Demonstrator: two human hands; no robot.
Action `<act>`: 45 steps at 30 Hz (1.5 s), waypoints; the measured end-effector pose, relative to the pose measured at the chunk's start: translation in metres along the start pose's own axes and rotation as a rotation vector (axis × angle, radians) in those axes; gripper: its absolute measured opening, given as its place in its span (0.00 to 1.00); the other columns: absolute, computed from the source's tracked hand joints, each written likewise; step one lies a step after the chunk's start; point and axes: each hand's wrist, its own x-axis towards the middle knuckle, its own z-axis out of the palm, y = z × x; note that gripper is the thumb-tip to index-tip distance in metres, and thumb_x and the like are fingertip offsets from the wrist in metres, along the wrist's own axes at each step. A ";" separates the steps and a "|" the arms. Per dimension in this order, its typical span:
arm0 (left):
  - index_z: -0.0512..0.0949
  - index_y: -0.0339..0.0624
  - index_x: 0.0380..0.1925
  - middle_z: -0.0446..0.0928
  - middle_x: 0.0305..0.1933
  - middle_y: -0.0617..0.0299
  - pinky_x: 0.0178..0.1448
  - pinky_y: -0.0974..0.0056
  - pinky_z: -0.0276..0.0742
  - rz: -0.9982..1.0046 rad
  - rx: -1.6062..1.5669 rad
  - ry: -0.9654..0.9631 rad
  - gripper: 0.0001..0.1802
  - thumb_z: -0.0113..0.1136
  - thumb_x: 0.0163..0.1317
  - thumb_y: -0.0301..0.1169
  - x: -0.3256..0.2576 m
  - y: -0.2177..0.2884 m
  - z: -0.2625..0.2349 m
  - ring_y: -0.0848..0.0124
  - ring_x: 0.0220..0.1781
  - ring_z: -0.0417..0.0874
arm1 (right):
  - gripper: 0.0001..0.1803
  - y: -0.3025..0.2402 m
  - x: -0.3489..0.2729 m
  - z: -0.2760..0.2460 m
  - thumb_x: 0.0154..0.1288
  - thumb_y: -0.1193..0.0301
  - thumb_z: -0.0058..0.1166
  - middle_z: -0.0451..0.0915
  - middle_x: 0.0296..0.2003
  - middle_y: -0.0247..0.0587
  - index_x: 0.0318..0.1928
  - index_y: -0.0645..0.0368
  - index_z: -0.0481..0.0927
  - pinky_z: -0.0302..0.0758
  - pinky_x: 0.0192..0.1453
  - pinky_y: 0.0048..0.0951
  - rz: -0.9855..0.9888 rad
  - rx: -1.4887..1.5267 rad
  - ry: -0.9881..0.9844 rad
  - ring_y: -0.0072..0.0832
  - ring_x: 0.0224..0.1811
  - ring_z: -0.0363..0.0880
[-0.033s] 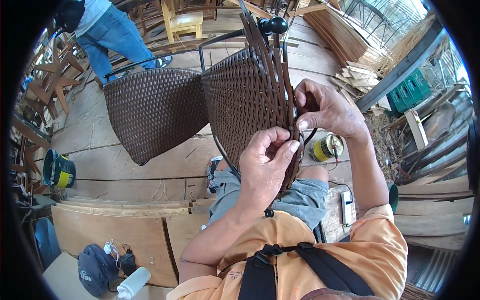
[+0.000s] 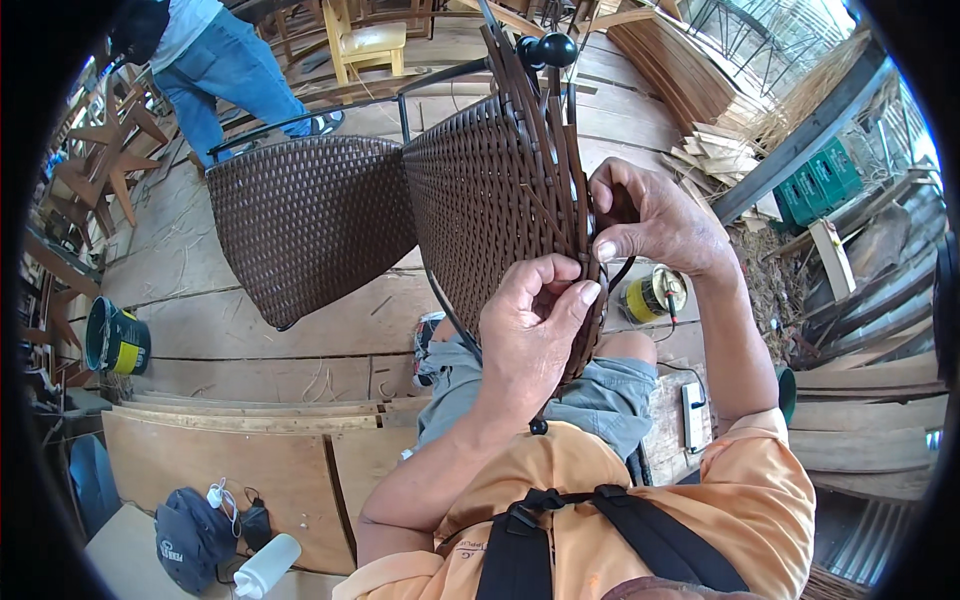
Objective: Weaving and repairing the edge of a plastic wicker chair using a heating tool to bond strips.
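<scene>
A brown woven wicker chair (image 2: pixel 480 190) stands tilted between my knees, its dark metal frame ending in round black knobs. One woven panel rises toward me; the other, a rounded panel (image 2: pixel 310 220), spreads to the left. My left hand (image 2: pixel 535 315) is closed in a pinch on the near woven edge. Just above and to the right, my right hand (image 2: pixel 660 220) pinches at the same edge, thumb and forefinger close together. A dark strip (image 2: pixel 622 270) loops out from the edge below my right thumb. Several loose strips (image 2: pixel 515 75) stick up at the panel's top.
Under the right forearm stands a yellow-labelled can (image 2: pixel 655 294) with a tool and cord. A dark bucket (image 2: pixel 117 336) is at left. A cap (image 2: pixel 190 538) and a white bottle (image 2: pixel 268 565) lie on boards at lower left. Another person (image 2: pixel 215 70) stands at far left.
</scene>
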 end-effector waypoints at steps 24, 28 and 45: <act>0.63 0.39 0.47 0.67 0.36 0.66 0.34 0.75 0.71 0.194 0.242 0.097 0.16 0.57 0.63 0.23 -0.015 -0.009 0.030 0.81 0.32 0.71 | 0.25 0.035 -0.022 0.004 0.59 0.63 0.62 0.71 0.30 0.29 0.51 0.58 0.65 0.70 0.34 0.19 -0.190 0.737 0.092 0.18 0.34 0.74; 0.63 0.39 0.47 0.69 0.37 0.65 0.35 0.74 0.71 0.191 0.175 0.070 0.16 0.57 0.63 0.25 -0.016 -0.008 0.031 0.81 0.33 0.71 | 0.27 0.050 -0.035 0.018 0.61 0.63 0.59 0.76 0.32 0.32 0.55 0.59 0.65 0.74 0.36 0.22 -0.085 0.871 0.182 0.20 0.36 0.77; 0.65 0.35 0.45 0.67 0.41 0.63 0.48 0.73 0.67 0.289 0.359 0.058 0.17 0.58 0.64 0.33 -0.015 -0.014 0.026 0.79 0.42 0.68 | 0.12 0.065 -0.029 0.046 0.61 0.67 0.60 0.71 0.26 0.26 0.35 0.60 0.72 0.66 0.27 0.18 -0.133 0.866 -0.033 0.13 0.25 0.67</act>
